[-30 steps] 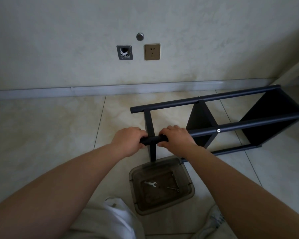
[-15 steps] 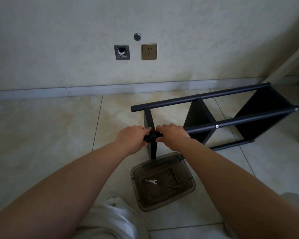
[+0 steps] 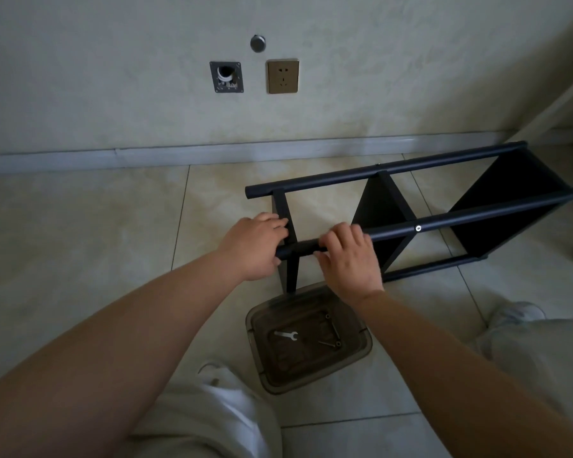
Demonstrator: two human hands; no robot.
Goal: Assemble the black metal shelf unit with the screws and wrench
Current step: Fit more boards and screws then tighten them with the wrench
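Head view | black shelf unit (image 3: 444, 223) lay on its side on floor (image 3: 80, 242) | left hand (image 3: 255, 249) and right hand (image 3: 348, 259) both gripped its near tube | wrench (image 3: 286, 335) lay in brown tray (image 3: 361, 348)

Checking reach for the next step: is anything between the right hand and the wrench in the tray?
Nothing visible. The wrench lies uncovered in the open brown tray, just below the right hand, which grips the shelf's black tube.
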